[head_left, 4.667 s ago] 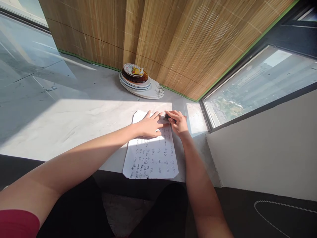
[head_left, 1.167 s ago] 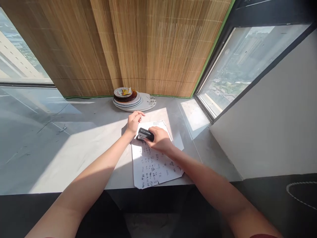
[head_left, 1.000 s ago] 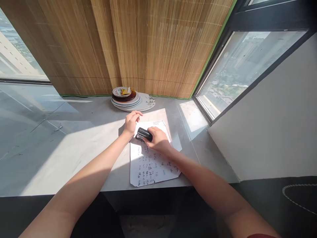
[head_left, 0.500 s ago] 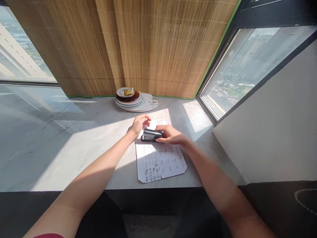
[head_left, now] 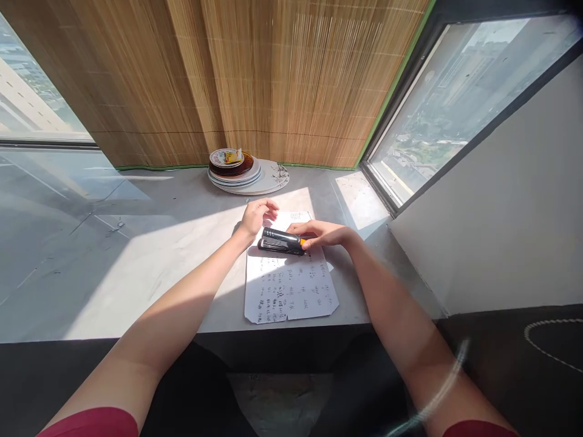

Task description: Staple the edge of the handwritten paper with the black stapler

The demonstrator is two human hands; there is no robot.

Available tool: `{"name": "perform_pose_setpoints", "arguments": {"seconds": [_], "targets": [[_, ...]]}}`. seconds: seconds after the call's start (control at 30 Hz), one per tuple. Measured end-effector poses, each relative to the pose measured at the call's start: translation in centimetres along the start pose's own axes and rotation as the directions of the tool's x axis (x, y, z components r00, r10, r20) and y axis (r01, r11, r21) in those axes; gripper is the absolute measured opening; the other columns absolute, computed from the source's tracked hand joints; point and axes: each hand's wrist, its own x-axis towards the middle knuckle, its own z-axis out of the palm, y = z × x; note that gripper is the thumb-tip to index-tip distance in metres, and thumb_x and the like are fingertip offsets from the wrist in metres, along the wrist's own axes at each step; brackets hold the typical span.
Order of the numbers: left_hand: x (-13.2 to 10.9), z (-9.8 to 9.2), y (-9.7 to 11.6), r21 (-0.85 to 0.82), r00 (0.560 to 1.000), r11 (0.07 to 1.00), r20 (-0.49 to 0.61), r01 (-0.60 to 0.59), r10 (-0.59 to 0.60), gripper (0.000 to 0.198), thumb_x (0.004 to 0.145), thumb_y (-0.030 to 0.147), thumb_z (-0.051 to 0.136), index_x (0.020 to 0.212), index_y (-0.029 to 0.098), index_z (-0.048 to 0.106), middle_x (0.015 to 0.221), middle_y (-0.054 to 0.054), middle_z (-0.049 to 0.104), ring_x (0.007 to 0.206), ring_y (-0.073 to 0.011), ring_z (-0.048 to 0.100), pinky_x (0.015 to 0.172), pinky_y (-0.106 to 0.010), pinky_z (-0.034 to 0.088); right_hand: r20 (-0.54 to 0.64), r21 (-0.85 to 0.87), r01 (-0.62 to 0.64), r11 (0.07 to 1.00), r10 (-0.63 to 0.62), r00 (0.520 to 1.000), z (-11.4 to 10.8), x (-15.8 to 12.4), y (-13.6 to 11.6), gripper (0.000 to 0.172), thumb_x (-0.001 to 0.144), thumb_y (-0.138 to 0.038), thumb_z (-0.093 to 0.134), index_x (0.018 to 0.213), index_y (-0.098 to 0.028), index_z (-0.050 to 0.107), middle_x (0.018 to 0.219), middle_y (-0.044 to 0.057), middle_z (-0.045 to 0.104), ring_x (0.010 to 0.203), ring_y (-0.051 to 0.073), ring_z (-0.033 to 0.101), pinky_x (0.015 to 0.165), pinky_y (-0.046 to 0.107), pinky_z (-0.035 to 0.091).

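A black stapler [head_left: 283, 241] with an orange part at its right end lies across handwritten paper sheets [head_left: 291, 297], its arm raised apart from its base at the left end. My right hand [head_left: 319, 233] is at the stapler's right end, thumb on the near side and fingers on the far side. My left hand [head_left: 259, 217] rests at the upper left edge of the paper, just beyond the stapler's left end. Its fingers are loosely bent and apart, with nothing seen in them. Part of the upper sheet is hidden behind the stapler and my right hand.
A stack of plates [head_left: 237, 173] with a small yellow packet [head_left: 233, 157] on top stands at the back of the grey ledge [head_left: 182, 273]. Behind it hangs a bamboo blind [head_left: 255, 85]. Windows flank both sides, and a white wall [head_left: 501, 200] closes off the right.
The camera view has shifted slightly. My right hand has slid toward the stapler's right end, uncovering more of it and its orange part. My left hand stays at the paper's edge.
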Motion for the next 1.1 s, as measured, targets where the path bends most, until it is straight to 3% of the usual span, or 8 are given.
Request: {"name": "perform_pose_setpoints", "arguments": {"seconds": [0.17, 0.37, 0.57, 0.73, 0.9, 1.0, 1.03, 1.1], "targets": [[0.1, 0.0, -0.1, -0.003, 0.998, 0.999, -0.021, 0.051, -0.052, 0.018, 0.075, 0.021, 0.059, 0.081, 0.018, 0.076, 0.076, -0.008, 0.074, 0.069, -0.0196, 0.067, 0.060, -0.028, 0.046, -0.013, 0.011, 0.000, 1.000, 0.000, 1.000, 0.0, -0.2, 0.0, 0.048, 0.088, -0.073, 0.079, 0.106, -0.028, 0.083, 0.115, 0.006, 0.078, 0.112, 0.028, 0.070, 0.103, 0.044, 0.057], [0.4, -0.2, 0.5, -0.140, 0.992, 0.985, -0.058, 0.101, -0.110, 0.018, 0.080, 0.018, 0.060, 0.084, 0.016, 0.077, 0.081, -0.009, 0.077, 0.075, -0.0196, 0.071, 0.076, -0.031, 0.056, -0.026, 0.042, -0.089, 0.995, 0.090, 0.996, 0.2, -0.2, 0.4, 0.055, 0.084, -0.074, 0.081, 0.112, -0.027, 0.083, 0.120, 0.007, 0.078, 0.115, 0.029, 0.070, 0.104, 0.046, 0.059], [1.1, -0.7, 0.4, -0.262, 0.983, 0.956, -0.090, 0.130, -0.159, 0.018, 0.079, 0.012, 0.058, 0.082, 0.017, 0.076, 0.078, -0.007, 0.077, 0.074, -0.0191, 0.072, 0.079, -0.032, 0.059, -0.020, 0.081, -0.035, 0.996, 0.037, 0.999, 0.1, -0.5, 0.8, 0.048, 0.088, -0.065, 0.081, 0.119, -0.028, 0.082, 0.123, 0.007, 0.076, 0.112, 0.028, 0.069, 0.100, 0.044, 0.057], [1.4, -0.9, 0.1, -0.341, 0.979, 0.930, -0.101, 0.135, -0.179, 0.019, 0.081, 0.011, 0.057, 0.081, 0.017, 0.076, 0.077, -0.007, 0.076, 0.073, -0.0185, 0.073, 0.081, -0.032, 0.060, -0.117, 0.015, 0.018, 1.000, -0.016, 0.993, 1.3, 0.7, 1.3, 0.057, 0.085, -0.063, 0.085, 0.129, -0.027, 0.078, 0.124, 0.007, 0.068, 0.108, 0.026, 0.062, 0.093, 0.041, 0.054], [1.5, -1.0, 0.1, -0.428, 0.969, 0.892, -0.119, 0.148, -0.217, 0.020, 0.084, 0.012, 0.057, 0.085, 0.017, 0.076, 0.078, -0.007, 0.076, 0.076, -0.0188, 0.075, 0.087, -0.032, 0.062, -0.186, -0.152, 0.090, 0.984, -0.118, 0.975, 2.9, 2.3, 1.2, 0.037, 0.088, -0.055, 0.085, 0.108, -0.024, 0.076, 0.110, 0.006, 0.067, 0.102, 0.026, 0.058, 0.097, 0.043, 0.051], [1.3, -1.0, 0.3, -0.490, 0.968, 0.864, -0.137, 0.116, -0.208, 0.017, 0.090, 0.017, 0.059, 0.090, 0.017, 0.076, 0.082, -0.008, 0.077, 0.089, -0.0218, 0.078, 0.097, -0.036, 0.062, -0.321, -0.145, 0.143, 0.979, -0.184, 0.929, 3.3, 2.1, 1.1, 0.032, 0.094, -0.051, 0.079, 0.112, -0.025, 0.076, 0.109, 0.006, 0.067, 0.102, 0.025, 0.061, 0.096, 0.045, 0.053], [1.3, -0.9, 0.4, -0.506, 0.973, 0.856, -0.125, 0.107, -0.195, 0.018, 0.093, 0.019, 0.059, 0.093, 0.017, 0.076, 0.087, -0.009, 0.079, 0.095, -0.0231, 0.079, 0.100, -0.038, 0.062, -0.414, -0.171, 0.143, 0.975, -0.203, 0.887, 3.3, 1.9, 1.1, 0.031, 0.095, -0.049, 0.077, 0.115, -0.025, 0.077, 0.112, 0.006, 0.068, 0.103, 0.025, 0.061, 0.095, 0.046, 0.054], [1.0, -0.8, 0.6, -0.512, 0.984, 0.851, -0.053, 0.120, -0.171, 0.021, 0.099, 0.027, 0.059, 0.100, 0.016, 0.077, 0.100, -0.013, 0.082, 0.104, -0.0261, 0.079, 0.100, -0.040, 0.063, -0.614, -0.298, 0.083, 0.951, -0.258, 0.746, 3.3, 1.6, 1.2, 0.028, 0.099, -0.046, 0.073, 0.120, -0.029, 0.078, 0.116, 0.008, 0.067, 0.106, 0.027, 0.062, 0.095, 0.049, 0.057]]}}
